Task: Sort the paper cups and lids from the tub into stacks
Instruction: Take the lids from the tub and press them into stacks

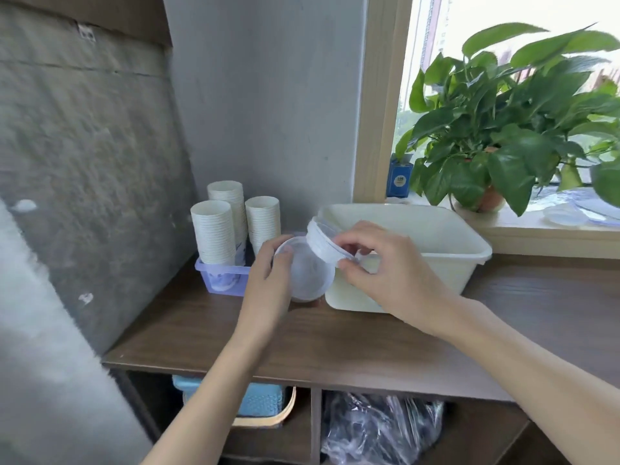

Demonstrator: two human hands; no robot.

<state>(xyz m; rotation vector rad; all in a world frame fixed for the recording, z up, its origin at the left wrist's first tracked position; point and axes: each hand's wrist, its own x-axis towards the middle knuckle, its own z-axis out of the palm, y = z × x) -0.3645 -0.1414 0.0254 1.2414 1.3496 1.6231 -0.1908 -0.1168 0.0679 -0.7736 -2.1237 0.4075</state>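
Two hands work close together just in front of the cream tub [436, 273], whose near corner lies directly behind them and a little toward the right hand's side. The left hand [268, 280] curls its fingers round the left rim of a single translucent lid [308, 276], holding it with its flat face turned up toward the camera. The right hand [385, 270] pinches a short stack of lids [323, 245] between thumb and fingertips at the stack's right end. The stack sits just above and to the right of the single lid and is tilted, so its short axis leans down toward the left hand and its underside faces the loose lid. The two look to be touching or nearly so at the lid's upper edge, though I cannot tell which. That facing is what the coming move seems to depend on: the loose lid has to come square with the stack's lower face before it will nest, and the left hand is the nearer one to bring it up. Beyond the left hand, up and to its outer side, three stacks of paper cups [214, 233] stand upright in a purple basket [223, 280]. Whether anything remains inside the tub is hidden behind the hands and the tub's wall.
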